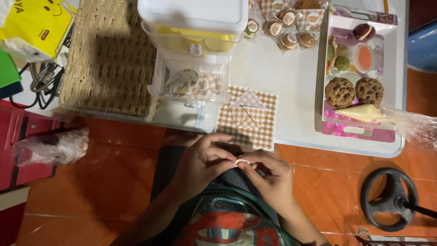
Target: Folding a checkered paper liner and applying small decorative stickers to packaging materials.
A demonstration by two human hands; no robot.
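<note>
Both hands meet over the lap: the left hand (202, 159) and right hand (268, 175) curl inward, fingers pinched together on a small white strip (242, 161), its long axis running left to right between them. Below lies orange tiled floor (114, 182). Beyond, the white bench (291, 82) carries a checkered paper (248, 116) and a cookie tray (359, 130).
</note>
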